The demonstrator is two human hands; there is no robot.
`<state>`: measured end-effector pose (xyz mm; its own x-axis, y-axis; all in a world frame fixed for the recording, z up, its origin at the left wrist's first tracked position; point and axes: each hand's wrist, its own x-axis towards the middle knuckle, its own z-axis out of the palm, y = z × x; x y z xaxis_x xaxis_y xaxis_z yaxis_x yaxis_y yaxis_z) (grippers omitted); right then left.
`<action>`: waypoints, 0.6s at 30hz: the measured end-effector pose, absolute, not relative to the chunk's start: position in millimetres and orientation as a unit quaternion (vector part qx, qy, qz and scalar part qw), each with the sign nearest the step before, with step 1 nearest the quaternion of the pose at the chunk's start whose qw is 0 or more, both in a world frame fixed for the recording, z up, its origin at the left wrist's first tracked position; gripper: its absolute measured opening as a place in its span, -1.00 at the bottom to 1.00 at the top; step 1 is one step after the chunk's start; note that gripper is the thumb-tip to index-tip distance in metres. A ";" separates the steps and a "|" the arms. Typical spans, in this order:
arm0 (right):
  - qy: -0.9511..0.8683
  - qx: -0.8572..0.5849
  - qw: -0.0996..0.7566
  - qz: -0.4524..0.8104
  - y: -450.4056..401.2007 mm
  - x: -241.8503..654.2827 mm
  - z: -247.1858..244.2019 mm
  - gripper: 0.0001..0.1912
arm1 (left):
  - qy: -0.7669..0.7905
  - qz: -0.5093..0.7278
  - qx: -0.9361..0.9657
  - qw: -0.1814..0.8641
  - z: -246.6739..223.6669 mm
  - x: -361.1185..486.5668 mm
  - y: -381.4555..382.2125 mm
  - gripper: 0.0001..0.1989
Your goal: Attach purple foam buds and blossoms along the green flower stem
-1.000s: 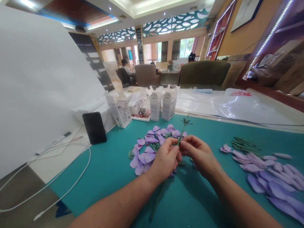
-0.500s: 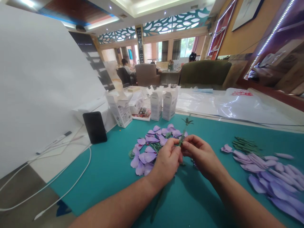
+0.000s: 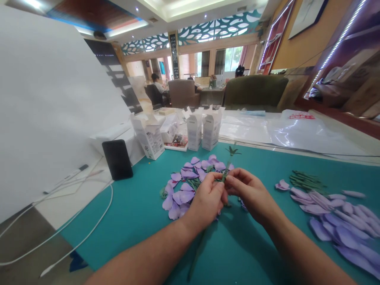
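My left hand is closed around a green artificial flower stem, which runs from the lower middle up past my fingers. A small green leaf-like calyx spreads near its top. With thumb and fingertips, my right hand pinches at the same stem just above my left hand's grip; the exact contact is partly hidden. Behind my left hand lie finished-looking purple flower heads made of loose-edged petals, with green parts among them.
To the right lie green stem pieces, pale pink petals and purple petals. Opened white boxes stand at the back. At left are a black phone-like slab and a white cable. People sit in the background.
Both hands keep their hold, and the stem with its calyx has shifted very slightly left. The whole view has moved a little too.
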<state>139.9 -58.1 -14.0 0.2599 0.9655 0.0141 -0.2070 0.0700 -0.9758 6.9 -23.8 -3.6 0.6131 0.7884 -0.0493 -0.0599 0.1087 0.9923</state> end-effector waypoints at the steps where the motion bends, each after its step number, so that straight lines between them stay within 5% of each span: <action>1: -0.385 -0.493 0.621 0.472 -57.8 140.6 -15.5 -0.58 | 0.309 0.314 0.588 0.679 -4.7 7.2 -23.5 -0.86; 18: -0.377 -0.471 0.618 0.503 -56.2 144.5 -20.7 -0.62 | 0.327 0.324 0.612 0.643 -1.6 7.0 -31.8 -0.88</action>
